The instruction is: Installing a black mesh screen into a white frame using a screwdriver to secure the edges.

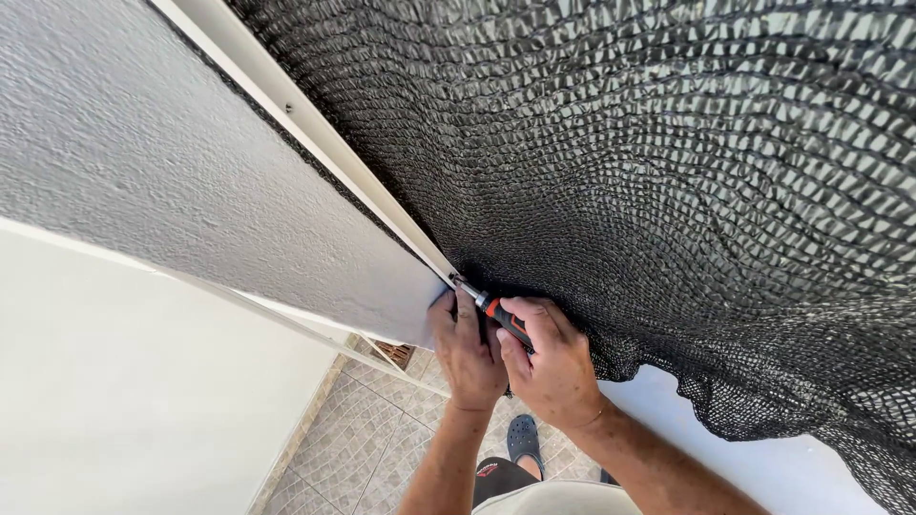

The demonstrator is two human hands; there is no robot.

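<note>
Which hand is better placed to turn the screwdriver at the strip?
Right, probably. The right hand wraps the screwdriver handle, its tip against the white strip at the black mesh edge. The left hand only steadies near the tip.

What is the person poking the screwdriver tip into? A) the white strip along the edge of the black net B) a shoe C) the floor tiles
A: both hands, left and right, hold the screwdriver with its tip at the white strip beside the black net.
</note>
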